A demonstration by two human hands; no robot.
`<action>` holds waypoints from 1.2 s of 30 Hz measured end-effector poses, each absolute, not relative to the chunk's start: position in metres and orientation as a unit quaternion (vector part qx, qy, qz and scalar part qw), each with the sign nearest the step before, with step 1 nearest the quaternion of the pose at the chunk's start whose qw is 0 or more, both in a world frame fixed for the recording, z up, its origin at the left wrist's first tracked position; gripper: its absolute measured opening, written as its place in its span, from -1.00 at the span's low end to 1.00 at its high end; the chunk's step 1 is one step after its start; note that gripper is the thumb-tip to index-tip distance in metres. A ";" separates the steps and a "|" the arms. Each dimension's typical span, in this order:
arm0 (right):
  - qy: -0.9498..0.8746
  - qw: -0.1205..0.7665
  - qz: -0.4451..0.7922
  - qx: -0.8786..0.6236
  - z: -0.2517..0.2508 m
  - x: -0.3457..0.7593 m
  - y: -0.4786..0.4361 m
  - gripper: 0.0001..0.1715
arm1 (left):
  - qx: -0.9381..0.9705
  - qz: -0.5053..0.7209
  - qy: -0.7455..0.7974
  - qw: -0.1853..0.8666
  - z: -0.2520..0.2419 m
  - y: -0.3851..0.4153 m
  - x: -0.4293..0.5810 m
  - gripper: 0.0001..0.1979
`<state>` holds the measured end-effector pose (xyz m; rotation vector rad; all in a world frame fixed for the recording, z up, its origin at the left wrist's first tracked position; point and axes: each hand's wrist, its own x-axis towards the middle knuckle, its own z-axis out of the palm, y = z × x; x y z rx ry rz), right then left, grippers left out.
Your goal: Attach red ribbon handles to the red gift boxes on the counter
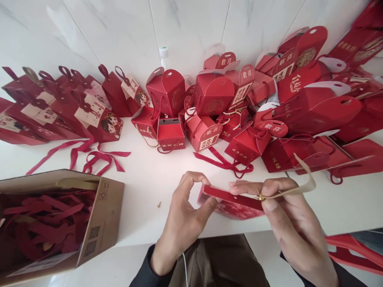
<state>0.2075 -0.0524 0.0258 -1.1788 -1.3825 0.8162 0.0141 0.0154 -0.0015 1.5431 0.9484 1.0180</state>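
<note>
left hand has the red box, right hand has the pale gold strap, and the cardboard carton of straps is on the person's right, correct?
Not quite: the cardboard carton of straps is on the person's left, as the head view shows. The left hand does have the red box, and the right hand the pale gold strap.

Bright, diffuse light covers the white table around the fingers, its source out of view. A pale sheen touches the marbled wall beyond them, while the cardboard box to their left is dim inside. Between the fingers, the red packet looks slightly blurred; the pale strap beside them has soft edges. Wide-angle distortion stretches the red boxes well right of the fingers and tilts the red bags well left outward.
</note>
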 end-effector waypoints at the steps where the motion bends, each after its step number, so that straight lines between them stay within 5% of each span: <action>1: -0.590 0.545 0.325 -0.499 0.027 0.208 -0.052 -0.94 | 0.626 0.432 0.393 0.517 -0.002 0.016 0.016 -0.82; 12: -0.756 0.465 0.093 -0.451 0.010 0.221 -0.043 -0.54 | 0.669 0.464 0.338 0.472 -0.005 0.019 0.025 -0.76; 17: -0.763 0.447 0.065 -0.462 0.007 0.220 -0.042 -0.57 | 0.683 0.446 0.344 0.465 0.000 0.015 0.026 -0.72; 20: -0.765 0.439 0.083 -0.464 0.010 0.220 -0.043 -0.59 | 0.671 0.464 0.378 0.437 0.000 0.017 0.034 -0.87; 27: -0.755 0.364 0.007 -0.546 0.022 0.219 -0.044 -0.89 | 0.657 0.483 0.394 0.424 -0.003 0.018 0.041 -0.98; 36: -0.753 0.322 0.018 -0.574 0.029 0.214 -0.040 -0.91 | 0.670 0.480 0.385 0.416 -0.002 0.015 0.041 -0.96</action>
